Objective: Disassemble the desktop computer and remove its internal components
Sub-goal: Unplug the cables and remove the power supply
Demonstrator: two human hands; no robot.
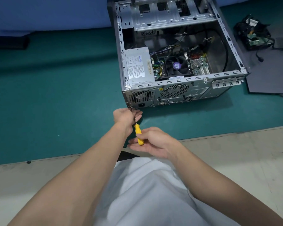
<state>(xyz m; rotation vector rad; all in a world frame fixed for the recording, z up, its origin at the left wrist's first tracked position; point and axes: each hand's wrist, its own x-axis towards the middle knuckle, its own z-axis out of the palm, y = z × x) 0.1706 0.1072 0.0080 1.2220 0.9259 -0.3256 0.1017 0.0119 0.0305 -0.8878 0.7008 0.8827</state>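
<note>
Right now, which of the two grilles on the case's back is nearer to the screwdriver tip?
The left grille, above the power socket; the screwdriver tip sits at the corner just below it. The other grille lies further right.

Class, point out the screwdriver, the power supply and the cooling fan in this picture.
screwdriver [138, 132], head view, on its yellow handle.
power supply [138, 66], head view, on its labelled top.
cooling fan [176, 65], head view, on its purple hub.
</note>
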